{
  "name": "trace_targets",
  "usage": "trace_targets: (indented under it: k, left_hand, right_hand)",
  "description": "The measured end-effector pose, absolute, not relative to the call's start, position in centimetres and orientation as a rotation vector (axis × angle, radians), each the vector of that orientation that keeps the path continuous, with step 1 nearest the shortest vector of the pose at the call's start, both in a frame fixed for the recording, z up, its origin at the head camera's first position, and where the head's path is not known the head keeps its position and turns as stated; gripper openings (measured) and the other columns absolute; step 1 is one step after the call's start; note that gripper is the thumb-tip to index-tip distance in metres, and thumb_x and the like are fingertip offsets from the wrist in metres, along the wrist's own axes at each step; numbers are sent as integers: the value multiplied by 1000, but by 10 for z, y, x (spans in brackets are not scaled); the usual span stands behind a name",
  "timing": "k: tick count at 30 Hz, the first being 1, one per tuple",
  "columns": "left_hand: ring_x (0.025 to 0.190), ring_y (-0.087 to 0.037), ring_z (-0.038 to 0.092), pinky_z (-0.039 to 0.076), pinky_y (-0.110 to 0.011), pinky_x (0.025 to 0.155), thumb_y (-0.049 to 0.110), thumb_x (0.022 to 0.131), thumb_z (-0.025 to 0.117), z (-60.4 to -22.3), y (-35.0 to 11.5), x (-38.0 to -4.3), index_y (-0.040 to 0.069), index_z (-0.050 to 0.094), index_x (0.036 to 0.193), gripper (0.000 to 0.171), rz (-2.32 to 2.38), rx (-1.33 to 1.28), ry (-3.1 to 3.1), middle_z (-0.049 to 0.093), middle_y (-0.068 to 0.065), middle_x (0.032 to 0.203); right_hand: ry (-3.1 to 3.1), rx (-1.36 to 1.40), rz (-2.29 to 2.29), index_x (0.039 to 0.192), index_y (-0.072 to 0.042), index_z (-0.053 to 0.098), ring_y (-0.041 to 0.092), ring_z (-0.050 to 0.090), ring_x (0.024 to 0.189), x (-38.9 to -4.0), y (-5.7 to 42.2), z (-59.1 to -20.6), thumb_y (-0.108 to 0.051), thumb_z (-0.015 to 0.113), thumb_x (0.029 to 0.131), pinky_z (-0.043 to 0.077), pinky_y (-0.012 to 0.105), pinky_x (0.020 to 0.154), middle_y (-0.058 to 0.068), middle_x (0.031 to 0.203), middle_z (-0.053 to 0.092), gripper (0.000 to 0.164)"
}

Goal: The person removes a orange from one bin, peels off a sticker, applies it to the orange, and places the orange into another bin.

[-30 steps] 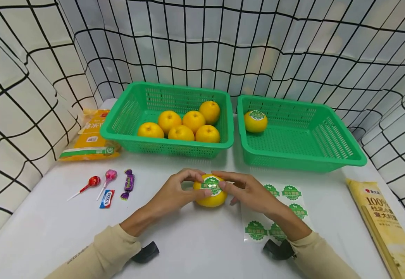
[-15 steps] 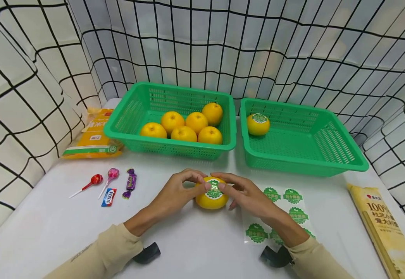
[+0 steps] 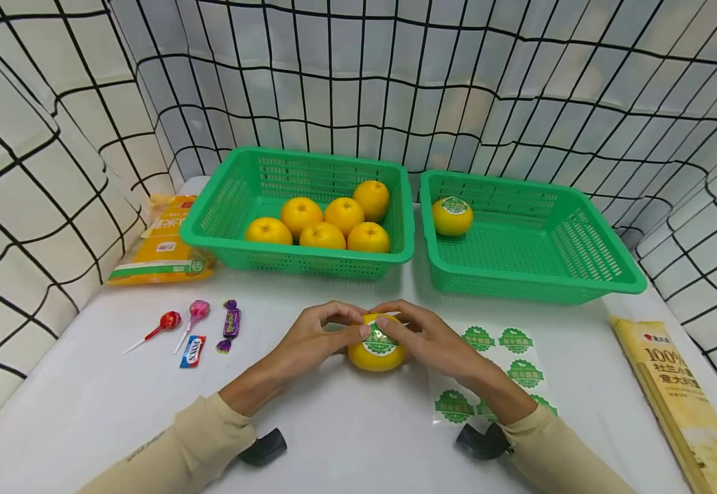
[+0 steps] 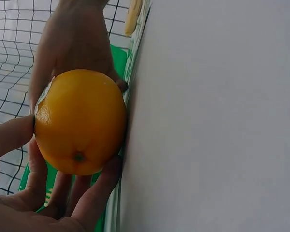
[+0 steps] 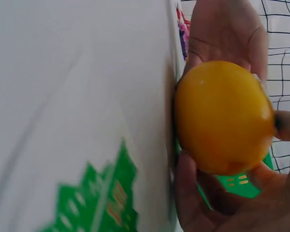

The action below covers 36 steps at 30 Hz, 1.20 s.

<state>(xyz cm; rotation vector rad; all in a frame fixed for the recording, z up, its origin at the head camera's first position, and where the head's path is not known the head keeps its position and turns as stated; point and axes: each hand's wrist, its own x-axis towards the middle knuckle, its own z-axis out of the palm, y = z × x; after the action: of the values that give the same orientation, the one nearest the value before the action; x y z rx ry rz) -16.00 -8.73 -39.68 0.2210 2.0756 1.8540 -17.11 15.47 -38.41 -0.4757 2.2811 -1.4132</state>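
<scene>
Yellow fruit [image 3: 373,362] sits between the fingertips of both hands in the head view; the left hand [image 3: 324,335] and the right hand [image 3: 435,339] grip it, thumbs at the green label [image 3: 379,339] on top. Right of the right fingers, partly behind that forearm, lies a sticker sheet [image 3: 521,353]; beyond the fingers stand a left basket [image 3: 296,260] and a right basket [image 3: 537,289].

The left wrist view shows curled left fingers below the fruit, near its stem spot [image 4: 79,156].

In the right wrist view, right fingers and thumb hold it likewise.

the sticker sheet [image 3: 521,357] beside the right hand [image 3: 429,343] is partly hidden; the yellow packet [image 3: 676,391] farther right is cut off.
</scene>
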Motion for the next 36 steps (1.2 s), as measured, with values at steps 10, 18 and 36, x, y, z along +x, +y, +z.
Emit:
trace_targets:
  k: [10, 18, 36]
  left_hand:
    - [126, -26, 59, 59, -33, 93, 31, 96, 80, -400, -89, -156, 9, 70, 118, 33, 1834, 210, 2089, 65, -7, 136]
    - [119, -25, 61, 59, -34, 97, 33, 97, 79, -402, -88, -158, 8, 68, 118, 35, 1847, 199, 2080, 63, -10, 129]
    - [110, -23, 66, 58, -37, 93, 36, 100, 74, -391, -91, -161, 8, 66, 119, 34, 1746, 322, 2187, 63, -12, 127]
  right_hand:
    - [2253, -446, -1432, 142, -24, 60, 27, 54, 104, -168, 148, -388, -48, 49, 112, 50, 38, 83, 9, 124, 60, 40]
    - [2242, -553, -1373, 150, -24, 57, 28, 62, 105, -173, 162, -385, -44, 47, 114, 57, 40, 84, 1, 146, 58, 42]
    - [2560, -801, -1059, 129, -22, 62, 16, 64, 104, -174, 155, -373, -46, 88, 84, 59, 29, 82, -5, 119, 68, 57]
